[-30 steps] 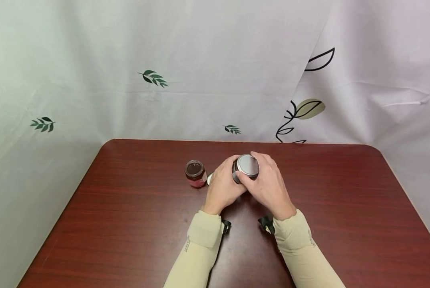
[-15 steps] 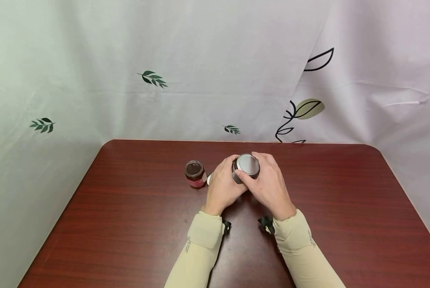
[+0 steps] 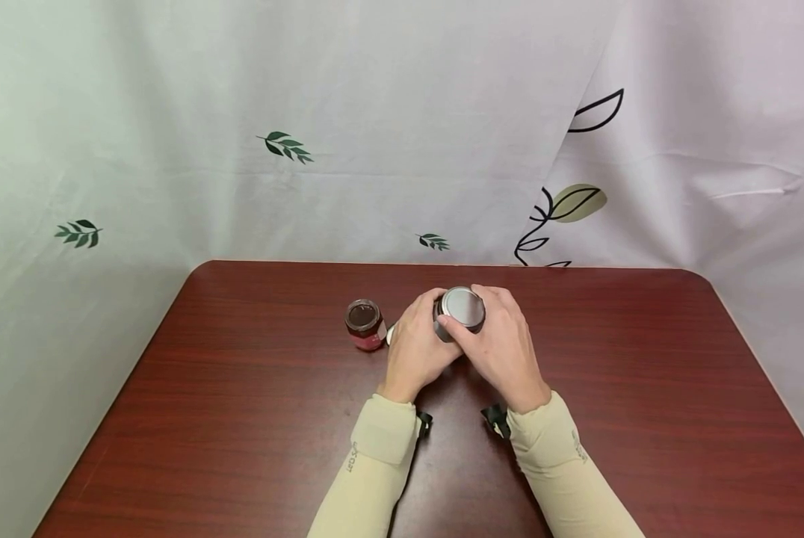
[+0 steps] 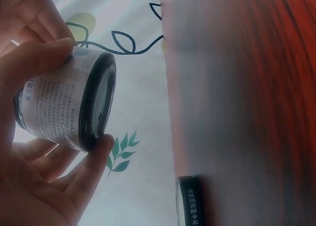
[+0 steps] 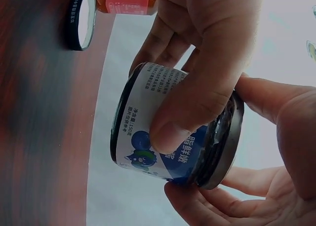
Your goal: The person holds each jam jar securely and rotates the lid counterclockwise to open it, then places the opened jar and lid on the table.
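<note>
My left hand (image 3: 415, 347) grips the body of a jam jar (image 5: 140, 112) with a blueberry picture on its label. The thumb lies across the label in the right wrist view. My right hand (image 3: 506, 344) holds the jar's silver lid (image 3: 463, 308) by its rim, thumb on the near side and fingers round the far side. The lid sits on the jar. In the left wrist view the jar's base (image 4: 101, 105) is raised above the tabletop. Left of my hands stands a second jar (image 3: 366, 329), uncovered, with dark contents and a red label.
A loose lid (image 5: 81, 21) with a black side and a white inner face lies beside the uncovered jar, partly hidden behind my left hand in the head view. The reddish-brown table (image 3: 240, 418) ends at a hanging leaf-patterned cloth (image 3: 375, 112).
</note>
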The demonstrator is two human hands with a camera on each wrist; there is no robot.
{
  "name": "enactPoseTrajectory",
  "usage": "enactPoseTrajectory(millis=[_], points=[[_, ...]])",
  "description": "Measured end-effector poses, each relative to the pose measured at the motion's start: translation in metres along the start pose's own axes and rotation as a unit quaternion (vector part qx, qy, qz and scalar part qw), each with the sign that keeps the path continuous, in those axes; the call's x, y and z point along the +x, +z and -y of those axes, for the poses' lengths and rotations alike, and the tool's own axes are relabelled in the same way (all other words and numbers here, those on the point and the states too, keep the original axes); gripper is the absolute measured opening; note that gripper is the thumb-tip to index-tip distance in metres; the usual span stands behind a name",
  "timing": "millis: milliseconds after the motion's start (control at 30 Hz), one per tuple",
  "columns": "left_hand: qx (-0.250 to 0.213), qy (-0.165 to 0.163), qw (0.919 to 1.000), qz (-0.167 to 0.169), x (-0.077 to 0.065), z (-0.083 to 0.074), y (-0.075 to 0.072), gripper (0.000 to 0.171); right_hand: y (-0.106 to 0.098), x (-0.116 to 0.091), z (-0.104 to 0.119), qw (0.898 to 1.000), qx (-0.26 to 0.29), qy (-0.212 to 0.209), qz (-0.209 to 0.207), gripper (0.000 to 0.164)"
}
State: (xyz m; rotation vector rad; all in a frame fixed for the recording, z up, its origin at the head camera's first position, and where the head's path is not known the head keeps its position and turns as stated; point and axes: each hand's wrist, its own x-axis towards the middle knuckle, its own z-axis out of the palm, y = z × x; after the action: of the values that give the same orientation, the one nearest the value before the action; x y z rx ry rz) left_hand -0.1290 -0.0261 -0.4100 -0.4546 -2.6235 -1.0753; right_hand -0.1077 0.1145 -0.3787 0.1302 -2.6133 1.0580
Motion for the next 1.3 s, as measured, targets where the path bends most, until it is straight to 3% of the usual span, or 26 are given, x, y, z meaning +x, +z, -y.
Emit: enactPoseTrajectory(millis=[1300], points=[[0.016, -0.001, 0.9999, -0.001, -0.0002, 0.0006, -0.0006, 0.064, -0.0008, 0.0015, -0.006, 0.998, -0.013, -0.062, -0.018, 0.061]])
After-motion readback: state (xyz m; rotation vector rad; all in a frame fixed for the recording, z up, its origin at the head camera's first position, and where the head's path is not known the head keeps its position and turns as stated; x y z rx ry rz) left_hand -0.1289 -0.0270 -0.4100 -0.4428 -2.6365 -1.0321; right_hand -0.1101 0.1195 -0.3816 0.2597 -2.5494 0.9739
